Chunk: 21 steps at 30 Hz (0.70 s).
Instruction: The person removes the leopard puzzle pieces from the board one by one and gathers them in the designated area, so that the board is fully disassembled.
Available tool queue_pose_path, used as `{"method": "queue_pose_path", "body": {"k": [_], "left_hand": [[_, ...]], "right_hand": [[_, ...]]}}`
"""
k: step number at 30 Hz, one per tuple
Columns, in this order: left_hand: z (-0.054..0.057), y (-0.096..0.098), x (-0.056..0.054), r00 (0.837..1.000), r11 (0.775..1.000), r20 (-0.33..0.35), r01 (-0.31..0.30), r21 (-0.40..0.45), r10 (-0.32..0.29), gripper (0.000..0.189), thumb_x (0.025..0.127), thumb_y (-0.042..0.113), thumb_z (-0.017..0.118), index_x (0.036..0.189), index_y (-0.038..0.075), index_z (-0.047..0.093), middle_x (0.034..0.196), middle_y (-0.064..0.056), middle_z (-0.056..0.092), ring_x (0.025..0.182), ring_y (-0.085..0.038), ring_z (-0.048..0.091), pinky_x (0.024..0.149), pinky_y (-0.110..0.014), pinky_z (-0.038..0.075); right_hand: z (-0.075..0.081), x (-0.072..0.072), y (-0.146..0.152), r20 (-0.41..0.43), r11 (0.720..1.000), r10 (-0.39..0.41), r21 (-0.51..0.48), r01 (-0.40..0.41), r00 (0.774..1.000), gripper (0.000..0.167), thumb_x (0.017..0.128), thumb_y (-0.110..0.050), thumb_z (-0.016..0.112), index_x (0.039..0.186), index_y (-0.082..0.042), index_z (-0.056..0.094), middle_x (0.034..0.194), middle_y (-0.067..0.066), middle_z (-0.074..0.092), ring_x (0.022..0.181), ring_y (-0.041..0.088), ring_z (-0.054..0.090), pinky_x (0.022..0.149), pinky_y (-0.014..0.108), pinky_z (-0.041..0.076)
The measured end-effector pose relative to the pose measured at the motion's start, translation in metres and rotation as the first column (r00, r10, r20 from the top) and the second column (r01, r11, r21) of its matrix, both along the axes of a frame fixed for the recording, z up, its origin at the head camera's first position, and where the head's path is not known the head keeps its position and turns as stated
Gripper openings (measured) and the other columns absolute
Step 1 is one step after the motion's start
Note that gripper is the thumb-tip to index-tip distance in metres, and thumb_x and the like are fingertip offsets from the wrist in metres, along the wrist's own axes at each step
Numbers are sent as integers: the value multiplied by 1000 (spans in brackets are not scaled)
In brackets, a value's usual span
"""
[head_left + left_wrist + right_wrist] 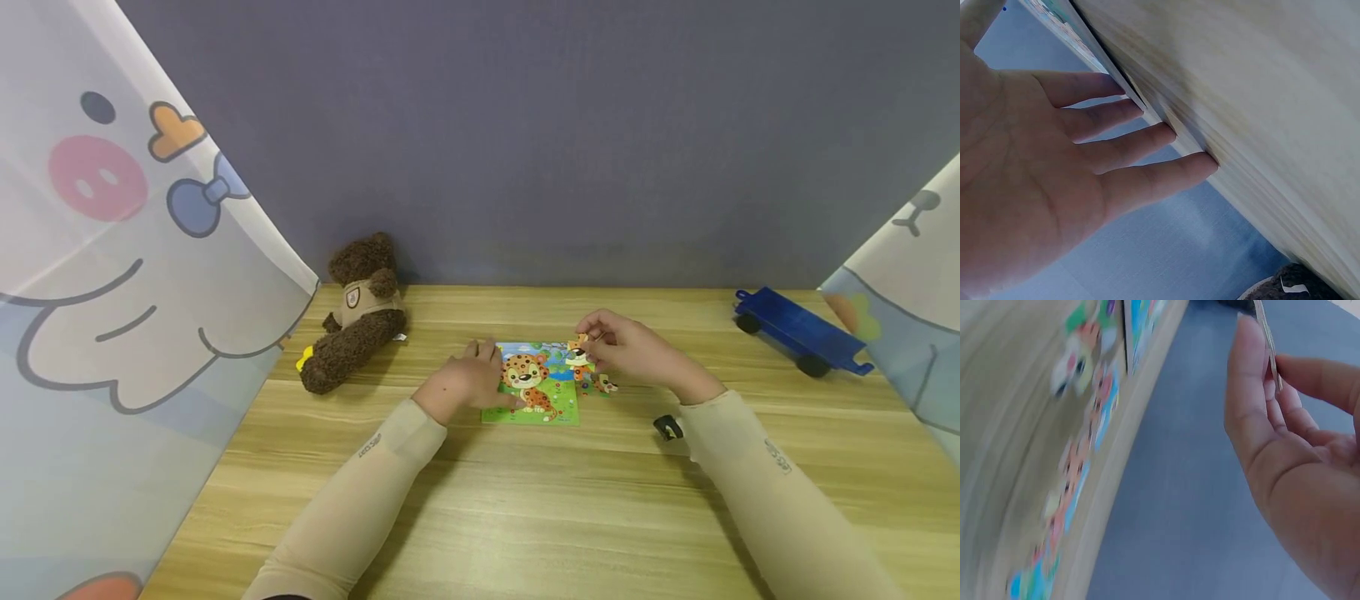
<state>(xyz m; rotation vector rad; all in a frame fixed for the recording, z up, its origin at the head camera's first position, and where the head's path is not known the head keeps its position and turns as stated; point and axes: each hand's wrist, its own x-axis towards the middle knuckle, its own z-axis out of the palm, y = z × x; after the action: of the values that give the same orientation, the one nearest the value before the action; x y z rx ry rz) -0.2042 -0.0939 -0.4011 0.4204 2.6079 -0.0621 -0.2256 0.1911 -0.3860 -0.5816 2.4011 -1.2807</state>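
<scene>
A square picture board [558, 410] with a spotted cartoon leopard on green grass lies on the table. My left hand [468, 383] rests at its left edge, with the thumb reaching over the picture. The fingers [1166, 175] are straight and spread in the left wrist view, their tips at the tabletop beside the board. Above the board's right side, my right hand [633, 352] pinches a thin jigsaw piece [576, 358] between thumb and fingers. Its edge [1266, 340] faces the right wrist camera. Several loose jigsaw pieces [1075, 465] lie on the table below that hand.
A brown teddy bear [367, 304] slumps at the back left of the wooden table [480, 517]. At the back right stands a blue toy wagon [798, 329] with black wheels. A small black object [666, 427] lies by the right wrist. A grey panel [525, 150] closes off the back.
</scene>
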Motion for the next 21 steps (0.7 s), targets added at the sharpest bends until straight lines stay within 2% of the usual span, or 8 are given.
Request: {"method": "queue_pose_path", "body": {"k": [6, 10, 16, 21], "left_hand": [[1, 1, 1, 1000, 1000, 2, -8, 6, 8, 113, 97, 78, 55, 172, 5, 13, 183, -12, 1, 169, -41, 8, 132, -66, 28], [2, 1, 1, 1000, 1000, 0, -10, 4, 10, 113, 97, 78, 55, 172, 5, 13, 183, -12, 1, 169, -41, 8, 132, -66, 28], [2, 2, 0, 1000, 1000, 11, -8, 6, 8, 113, 98, 77, 55, 172, 5, 12, 183, -12, 0, 169, -41, 7, 132, -66, 27], [2, 2, 0, 1000, 1000, 13, -14, 8, 14, 113, 98, 78, 55, 173, 5, 12, 183, -12, 0, 170, -41, 6, 133, -66, 26]], "right_hand": [[-1, 3, 33, 1, 998, 21, 52, -21, 1000, 27, 111, -12, 56, 133, 4, 54, 114, 19, 63, 91, 19, 69, 77, 36, 67], [-7, 3, 48, 51, 997, 37, 68, -41, 998, 24, 111, -8, 55, 131, 5, 53, 115, 20, 58, 90, 18, 67, 76, 36, 66], [-19, 2, 61, 106, 992, 65, 96, -76, 992, 21, 110, -6, 54, 128, 5, 53, 109, 17, 58, 85, 17, 65, 73, 34, 65], [-26, 0, 66, 157, 989, 87, 104, -105, 984, 25, 110, -5, 51, 132, 6, 50, 107, 16, 59, 88, 19, 62, 75, 34, 64]]}}
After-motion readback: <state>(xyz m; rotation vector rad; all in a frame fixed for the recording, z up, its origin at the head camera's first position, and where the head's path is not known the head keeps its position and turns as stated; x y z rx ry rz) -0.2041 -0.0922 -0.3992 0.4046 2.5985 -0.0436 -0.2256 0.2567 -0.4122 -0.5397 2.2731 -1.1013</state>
